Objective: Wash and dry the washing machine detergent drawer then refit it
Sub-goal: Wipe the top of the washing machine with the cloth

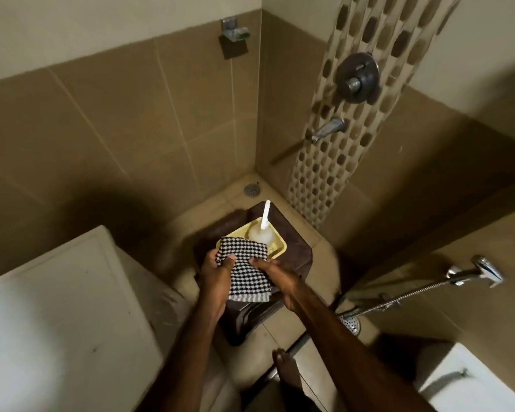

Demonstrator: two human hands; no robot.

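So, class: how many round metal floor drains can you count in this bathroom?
2. One floor drain sits in the far corner; the second drain lies right of the brown stool, partly hidden by the right forearm. Others may be hidden.

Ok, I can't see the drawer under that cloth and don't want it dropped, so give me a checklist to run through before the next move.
1. Left hand grips the checked cloth: ok.
2. Right hand grips the cloth's other side: ok.
3. Detergent drawer inside the cloth: cannot tell, nothing of it shows.
4. Set-down spot: yellow tray on the brown stool sits just beyond the hands, partly taken by a white bottle: ok.
5. Wall tap off: ok, no water seen.
6. Drawer dry: cannot tell.
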